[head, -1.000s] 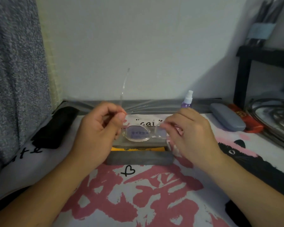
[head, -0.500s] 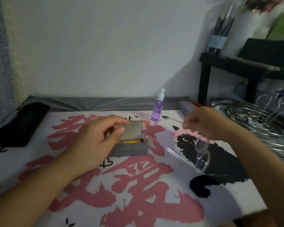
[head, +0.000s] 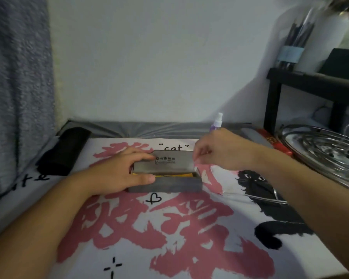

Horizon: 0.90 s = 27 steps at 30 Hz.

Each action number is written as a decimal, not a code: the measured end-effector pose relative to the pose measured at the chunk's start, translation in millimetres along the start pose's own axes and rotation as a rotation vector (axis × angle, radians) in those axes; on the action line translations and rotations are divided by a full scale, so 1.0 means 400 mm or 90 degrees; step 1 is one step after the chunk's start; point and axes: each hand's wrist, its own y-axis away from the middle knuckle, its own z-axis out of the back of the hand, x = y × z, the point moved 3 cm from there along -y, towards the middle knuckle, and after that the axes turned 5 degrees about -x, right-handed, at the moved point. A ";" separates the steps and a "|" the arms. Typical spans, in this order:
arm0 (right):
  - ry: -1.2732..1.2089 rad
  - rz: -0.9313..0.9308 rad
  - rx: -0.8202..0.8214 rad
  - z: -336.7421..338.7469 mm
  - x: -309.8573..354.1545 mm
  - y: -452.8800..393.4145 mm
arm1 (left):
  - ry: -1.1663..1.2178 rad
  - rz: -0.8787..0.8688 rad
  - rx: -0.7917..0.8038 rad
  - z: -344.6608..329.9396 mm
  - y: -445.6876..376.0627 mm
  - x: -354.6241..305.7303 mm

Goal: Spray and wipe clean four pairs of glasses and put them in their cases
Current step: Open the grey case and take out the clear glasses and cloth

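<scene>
A grey glasses case (head: 165, 185) sits mid-mat with a yellow lining showing under its half-lowered lid (head: 165, 163). My left hand (head: 117, 174) grips the case's left end, fingers on the lid and thumb on the base's front. My right hand (head: 222, 150) pinches the lid's right corner with curled fingers. A pair of clear glasses (head: 260, 198) lies on the mat right of the case, partly under my right forearm. The purple spray bottle (head: 217, 121) stands behind my right hand, mostly hidden.
A black case (head: 67, 150) lies at the back left. Another grey case (head: 254, 135) and a red item (head: 270, 139) lie at the back right. A metal rack (head: 326, 150) and a black shelf (head: 310, 81) fill the right side.
My right hand carried the clear glasses away to the right, left them on the mat and came back to the case. The lid now tilts lower over the base.
</scene>
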 end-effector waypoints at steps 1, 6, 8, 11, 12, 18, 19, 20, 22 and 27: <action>-0.011 0.018 0.066 -0.023 0.029 -0.017 | -0.003 0.002 0.000 -0.001 0.001 0.001; 0.033 0.034 0.222 -0.031 0.059 -0.085 | 0.006 0.011 0.009 -0.004 0.003 0.000; 0.049 0.039 0.244 -0.040 0.056 -0.097 | 0.008 0.011 0.013 -0.004 0.002 0.001; 0.101 0.054 0.255 -0.076 0.067 -0.102 | -0.002 0.006 0.016 -0.004 0.001 0.004; 0.120 0.068 0.256 -0.085 0.070 -0.101 | -0.001 0.005 0.007 -0.006 0.000 0.004; 0.085 0.076 0.239 -0.091 0.066 -0.084 | 0.147 -0.052 -0.204 -0.005 -0.001 -0.031; 0.080 0.079 0.226 -0.093 0.067 -0.084 | 0.149 -0.064 -0.228 -0.006 -0.001 -0.039; 0.081 0.087 0.205 -0.097 0.067 -0.085 | 0.144 -0.076 -0.250 -0.008 0.000 -0.047; 0.086 0.106 0.180 -0.104 0.070 -0.084 | 0.112 -0.098 -0.312 -0.014 0.003 -0.058; -0.002 0.087 0.078 -0.025 0.061 -0.061 | -0.049 -0.154 -0.579 0.006 0.049 -0.113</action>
